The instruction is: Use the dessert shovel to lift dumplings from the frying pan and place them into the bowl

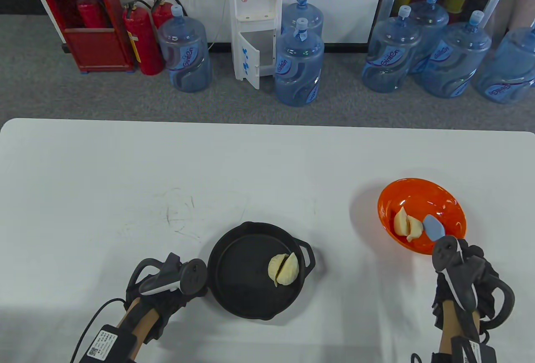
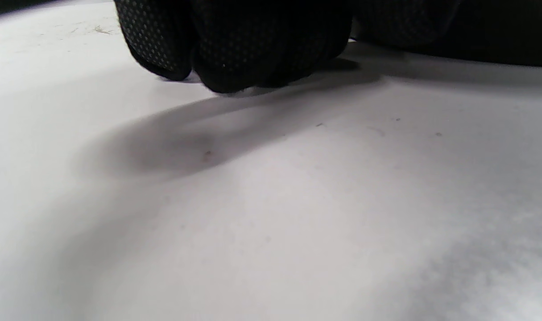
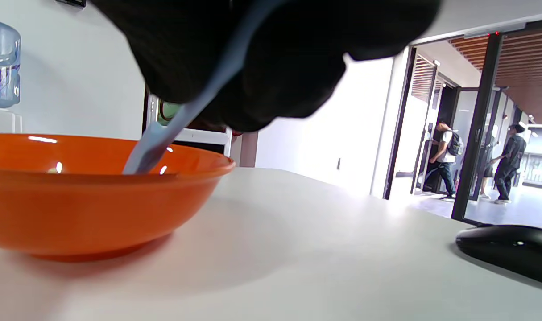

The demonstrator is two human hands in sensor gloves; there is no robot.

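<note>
- Nearest the counter's (image 1: 83, 162) front edge, your left hand (image 1: 167, 292) sits at the frying pan's (image 1: 234, 296) left rim. The left wrist view shows its gloved fingers (image 2: 235, 49) curled down against the white top. Whether they grip the pan's handle cannot be told, since that handle is hidden under the tracker.
- Just beyond that hand, the black frying pan lies near the middle of the front edge, its small helper lug pointing right. Two dumplings (image 1: 284, 270) lie pressed together inside it by the right wall, their seam running diagonally, far-right to near-left.
- At the front right, your right hand (image 1: 457, 271) is clamped on the dessert shovel (image 1: 433, 228). Its pale blue blade points away from you and to the left, over the near rim.
- Farther back on the right, the orange bowl (image 1: 447, 200) holds two dumplings (image 1: 407, 225) already delivered. The blade lies just right of them, though contact cannot be told.
- The deciding relation: the pan's dumplings lie to the left of the shovel and slightly nearer you, with bare counter between bowl and pan.
- The shovel hand is the only one equipped; the likely entry is over the pan's right wall, beside the lug.
- Both vessels stand well in from the counter's side edges.
</note>
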